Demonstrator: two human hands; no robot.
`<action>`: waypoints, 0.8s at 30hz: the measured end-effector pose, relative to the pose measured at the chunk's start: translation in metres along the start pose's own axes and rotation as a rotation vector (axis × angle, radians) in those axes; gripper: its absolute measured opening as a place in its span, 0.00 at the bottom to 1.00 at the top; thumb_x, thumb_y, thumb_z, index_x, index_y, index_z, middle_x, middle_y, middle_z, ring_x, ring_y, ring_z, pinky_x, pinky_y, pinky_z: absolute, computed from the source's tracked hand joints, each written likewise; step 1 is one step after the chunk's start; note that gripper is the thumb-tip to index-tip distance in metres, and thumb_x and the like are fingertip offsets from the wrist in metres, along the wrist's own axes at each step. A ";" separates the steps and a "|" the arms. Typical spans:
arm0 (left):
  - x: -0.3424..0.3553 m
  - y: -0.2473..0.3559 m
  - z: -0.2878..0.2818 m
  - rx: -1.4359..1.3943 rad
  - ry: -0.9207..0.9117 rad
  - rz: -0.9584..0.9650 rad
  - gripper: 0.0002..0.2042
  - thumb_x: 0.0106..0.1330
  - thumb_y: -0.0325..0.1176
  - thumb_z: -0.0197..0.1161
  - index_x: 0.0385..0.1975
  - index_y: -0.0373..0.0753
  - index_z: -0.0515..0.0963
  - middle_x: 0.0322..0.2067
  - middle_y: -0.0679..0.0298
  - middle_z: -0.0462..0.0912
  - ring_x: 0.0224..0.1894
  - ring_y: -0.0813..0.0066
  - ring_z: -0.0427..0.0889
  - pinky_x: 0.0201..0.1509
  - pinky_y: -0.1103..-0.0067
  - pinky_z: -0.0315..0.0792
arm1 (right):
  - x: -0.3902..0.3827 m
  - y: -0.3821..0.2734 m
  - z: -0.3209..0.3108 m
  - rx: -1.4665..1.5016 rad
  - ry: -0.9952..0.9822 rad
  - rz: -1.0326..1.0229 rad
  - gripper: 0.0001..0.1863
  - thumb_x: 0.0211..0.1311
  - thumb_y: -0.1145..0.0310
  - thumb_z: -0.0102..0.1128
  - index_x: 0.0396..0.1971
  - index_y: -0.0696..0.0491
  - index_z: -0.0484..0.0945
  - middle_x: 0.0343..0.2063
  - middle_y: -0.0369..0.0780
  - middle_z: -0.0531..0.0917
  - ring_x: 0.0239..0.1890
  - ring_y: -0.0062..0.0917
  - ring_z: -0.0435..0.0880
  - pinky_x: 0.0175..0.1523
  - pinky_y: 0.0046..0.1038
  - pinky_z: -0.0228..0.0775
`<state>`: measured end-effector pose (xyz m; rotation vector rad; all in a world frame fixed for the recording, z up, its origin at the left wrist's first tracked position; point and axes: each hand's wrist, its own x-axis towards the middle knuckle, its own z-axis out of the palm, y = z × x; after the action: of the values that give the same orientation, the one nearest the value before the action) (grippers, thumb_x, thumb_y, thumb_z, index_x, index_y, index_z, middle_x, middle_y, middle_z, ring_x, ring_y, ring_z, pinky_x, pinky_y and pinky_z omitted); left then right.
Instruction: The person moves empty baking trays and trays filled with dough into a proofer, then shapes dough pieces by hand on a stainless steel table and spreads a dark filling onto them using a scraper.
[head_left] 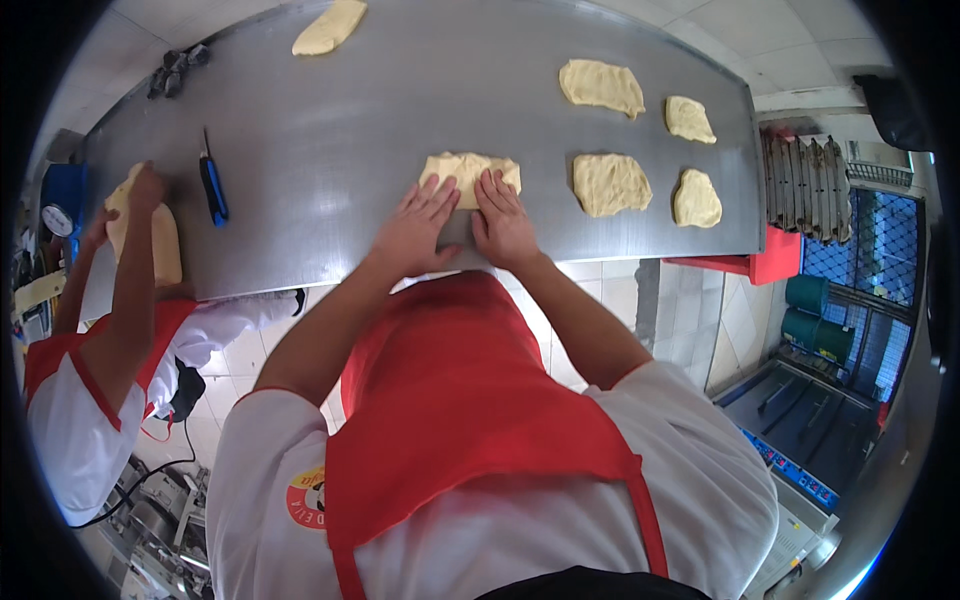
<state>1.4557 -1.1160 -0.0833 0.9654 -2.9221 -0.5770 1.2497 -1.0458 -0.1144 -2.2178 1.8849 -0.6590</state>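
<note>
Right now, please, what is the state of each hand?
Left hand: open, fingers spread flat, pressing on the dough piece on the steel table; holding nothing.
Right hand: open, flat, pressing on the same dough piece; holding nothing.

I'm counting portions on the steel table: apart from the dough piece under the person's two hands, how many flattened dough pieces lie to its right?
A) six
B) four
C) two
B: to the right of the dough piece pressed by the left hand and right hand, four flattened dough pieces lie on the steel table in two pairs.
</note>
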 end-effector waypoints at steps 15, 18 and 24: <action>0.098 -0.057 -0.038 -0.334 -0.143 -0.045 0.22 0.70 0.39 0.55 0.56 0.29 0.77 0.57 0.45 0.79 0.59 0.52 0.79 0.63 0.65 0.73 | 0.112 0.035 -0.029 0.019 -0.817 0.176 0.24 0.66 0.62 0.55 0.60 0.55 0.76 0.39 0.50 0.87 0.40 0.44 0.87 0.51 0.40 0.78; 0.120 -0.053 -0.098 -0.450 -0.170 -0.186 0.21 0.69 0.39 0.54 0.54 0.32 0.80 0.55 0.44 0.80 0.53 0.50 0.83 0.57 0.66 0.77 | 0.146 0.033 -0.082 0.206 -0.467 0.460 0.24 0.65 0.64 0.54 0.60 0.54 0.76 0.39 0.50 0.87 0.41 0.44 0.87 0.52 0.41 0.78; -0.014 0.003 0.006 0.036 0.087 0.252 0.38 0.69 0.49 0.57 0.72 0.31 0.56 0.74 0.49 0.58 0.75 0.51 0.58 0.77 0.65 0.55 | -0.032 0.009 -0.022 -0.173 -0.200 -0.056 0.27 0.61 0.65 0.54 0.60 0.60 0.71 0.73 0.50 0.59 0.73 0.50 0.60 0.65 0.49 0.69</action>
<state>1.4650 -1.1037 -0.0863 0.5932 -2.9205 -0.4581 1.2288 -1.0130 -0.1054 -2.3471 1.8477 -0.2774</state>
